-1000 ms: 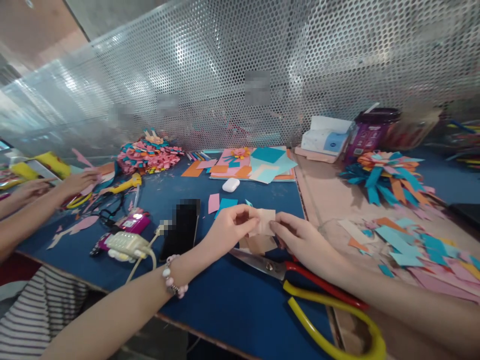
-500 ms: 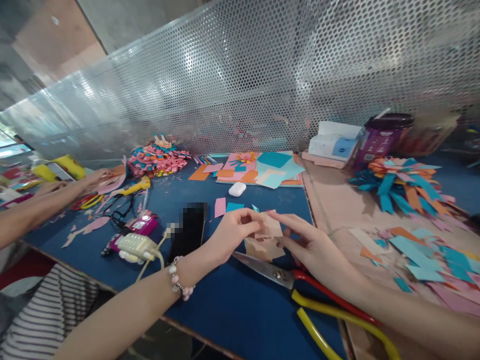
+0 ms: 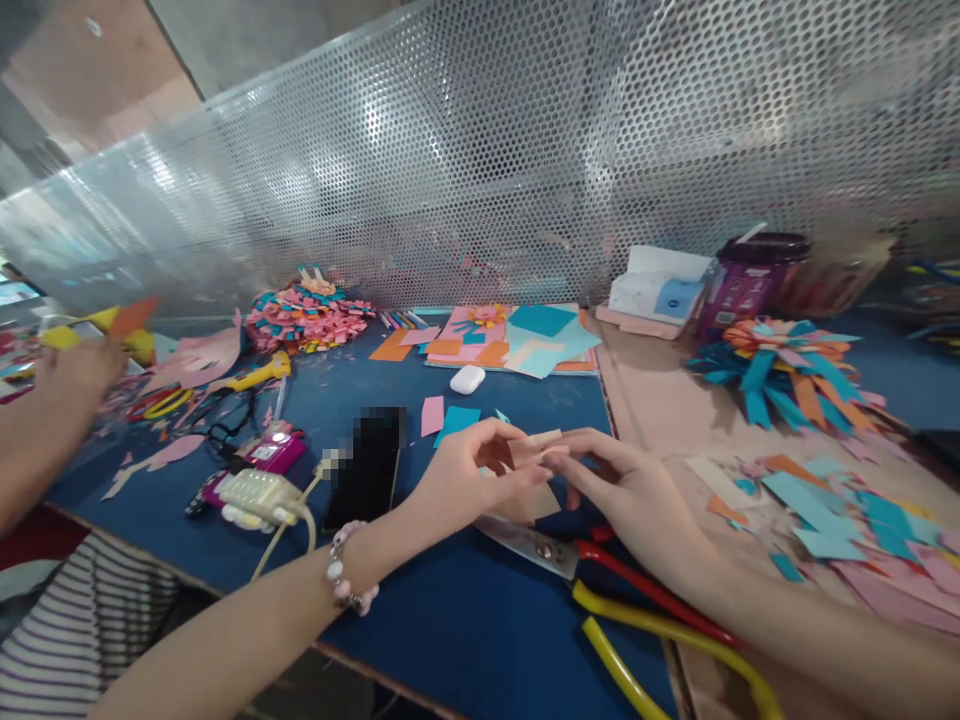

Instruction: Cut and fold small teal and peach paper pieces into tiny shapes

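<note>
Between my hands is a small cream paper piece (image 3: 536,443), seen nearly edge-on. My left hand (image 3: 480,470), with a bead bracelet at the wrist, pinches it from the left. The fingertips of my right hand (image 3: 622,480) grip its right end. Below them another cream paper piece (image 3: 534,503) lies on the table, partly covered by my left hand. A large pair of scissors (image 3: 551,553) with red and yellow handles rests under my hands, its blade tip hidden. Just beyond my left hand lie a teal paper piece (image 3: 456,424) and a pink one (image 3: 433,415).
A phone (image 3: 367,465) and a glue gun (image 3: 259,375) lie left. A white earbud case (image 3: 467,379) sits ahead, before a paper stack (image 3: 551,345). Paper scraps (image 3: 832,515) and a paper-strip flower (image 3: 772,370) are right. Another person's hand (image 3: 75,375) works far left.
The cream paper in my hands has tipped from facing me to nearly edge-on, and my fingers have drawn closer together. The other person's hand moved left, now with orange paper near it.
</note>
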A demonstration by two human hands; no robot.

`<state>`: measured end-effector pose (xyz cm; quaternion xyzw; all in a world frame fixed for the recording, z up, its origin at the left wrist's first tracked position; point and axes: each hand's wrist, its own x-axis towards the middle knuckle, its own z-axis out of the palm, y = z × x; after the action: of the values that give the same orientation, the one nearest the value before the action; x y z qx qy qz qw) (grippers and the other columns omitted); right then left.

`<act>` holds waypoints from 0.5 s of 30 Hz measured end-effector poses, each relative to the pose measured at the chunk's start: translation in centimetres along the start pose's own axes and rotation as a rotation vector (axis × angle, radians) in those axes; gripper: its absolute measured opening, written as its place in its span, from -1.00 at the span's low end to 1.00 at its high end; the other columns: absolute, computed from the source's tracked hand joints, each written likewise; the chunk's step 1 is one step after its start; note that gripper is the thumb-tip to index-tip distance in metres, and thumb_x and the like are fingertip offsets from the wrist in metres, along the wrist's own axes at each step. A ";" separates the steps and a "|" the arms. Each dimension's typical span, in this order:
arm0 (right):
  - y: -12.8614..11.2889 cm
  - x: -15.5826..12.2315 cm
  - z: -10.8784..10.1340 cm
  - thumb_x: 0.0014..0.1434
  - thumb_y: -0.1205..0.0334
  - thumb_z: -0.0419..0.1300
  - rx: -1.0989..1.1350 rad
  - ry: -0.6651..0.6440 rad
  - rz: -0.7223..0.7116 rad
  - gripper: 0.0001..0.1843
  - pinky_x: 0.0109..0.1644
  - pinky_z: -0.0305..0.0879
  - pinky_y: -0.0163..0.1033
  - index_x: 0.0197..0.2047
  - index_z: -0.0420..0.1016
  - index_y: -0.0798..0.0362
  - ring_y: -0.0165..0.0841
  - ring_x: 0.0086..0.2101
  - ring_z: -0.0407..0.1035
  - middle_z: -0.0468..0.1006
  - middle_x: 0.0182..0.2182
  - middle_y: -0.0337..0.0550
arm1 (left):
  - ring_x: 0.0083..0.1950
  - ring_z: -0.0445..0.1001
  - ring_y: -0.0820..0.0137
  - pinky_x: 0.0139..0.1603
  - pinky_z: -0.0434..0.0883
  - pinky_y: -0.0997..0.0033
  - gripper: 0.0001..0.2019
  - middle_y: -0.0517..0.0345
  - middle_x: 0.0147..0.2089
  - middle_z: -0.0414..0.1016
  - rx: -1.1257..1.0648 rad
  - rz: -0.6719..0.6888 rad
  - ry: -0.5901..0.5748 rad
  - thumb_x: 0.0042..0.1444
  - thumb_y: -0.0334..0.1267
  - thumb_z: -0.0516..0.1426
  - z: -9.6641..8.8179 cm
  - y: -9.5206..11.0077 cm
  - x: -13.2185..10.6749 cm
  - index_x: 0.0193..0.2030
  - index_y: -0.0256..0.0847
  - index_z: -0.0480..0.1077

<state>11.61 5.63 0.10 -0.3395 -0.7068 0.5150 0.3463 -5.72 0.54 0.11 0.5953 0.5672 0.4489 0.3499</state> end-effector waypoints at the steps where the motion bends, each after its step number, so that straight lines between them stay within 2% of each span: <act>1: 0.0 0.0 0.0 0.15 0.08 0.15 0.006 0.003 0.006 -0.78 -0.41 0.34 -0.32 -0.31 0.48 0.05 -0.47 -0.53 0.32 0.53 -0.33 -0.18 | -0.28 0.46 0.40 -0.23 0.42 0.39 -0.65 0.11 -0.28 0.47 0.028 0.017 0.011 -0.05 -0.06 0.24 0.1 -0.1 0.0 -0.20 -0.23 0.36; 5: 0.4 0.0 0.2 0.14 0.06 0.15 0.033 0.015 -0.009 -0.77 -0.38 0.34 -0.30 -0.29 0.44 0.06 -0.45 -0.50 0.34 0.50 -0.41 -0.20 | -0.27 0.46 0.40 -0.22 0.42 0.39 -0.70 0.08 -0.25 0.48 0.066 0.064 0.030 0.02 -0.07 0.19 0.2 -0.3 0.0 -0.21 -0.24 0.37; 8: 1.1 0.0 0.4 0.14 0.07 0.17 0.089 0.031 -0.046 -0.78 -0.36 0.34 -0.30 -0.28 0.35 0.05 -0.42 -0.44 0.38 0.48 -0.40 -0.20 | -0.29 0.45 0.40 -0.29 0.41 0.43 -0.71 0.07 -0.28 0.49 0.075 0.059 0.028 0.04 -0.07 0.17 0.2 -0.5 0.1 -0.22 -0.25 0.39; 13: 1.7 0.1 0.4 0.17 0.13 0.15 0.092 0.012 -0.124 -0.70 -0.17 0.33 -0.22 -0.04 0.29 -0.01 -0.34 -0.26 0.41 0.50 -0.30 -0.17 | -0.32 0.44 0.42 -0.30 0.40 0.44 -0.75 0.10 -0.31 0.48 0.076 0.065 0.025 0.05 -0.10 0.17 0.2 -0.6 0.1 -0.24 -0.25 0.39; 15: 1.7 0.1 0.3 0.17 0.13 0.14 0.041 0.014 -0.122 -0.71 -0.13 0.32 -0.19 -0.03 0.35 -0.02 -0.33 -0.25 0.40 0.50 -0.29 -0.16 | -0.29 0.45 0.41 -0.27 0.41 0.43 -0.75 0.09 -0.30 0.48 0.077 0.070 0.013 0.07 -0.11 0.16 0.2 -0.6 0.1 -0.21 -0.24 0.39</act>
<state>11.49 5.93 -1.61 -0.2921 -0.7129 0.5050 0.3890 -5.77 0.77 -0.47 0.6247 0.5651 0.4427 0.3071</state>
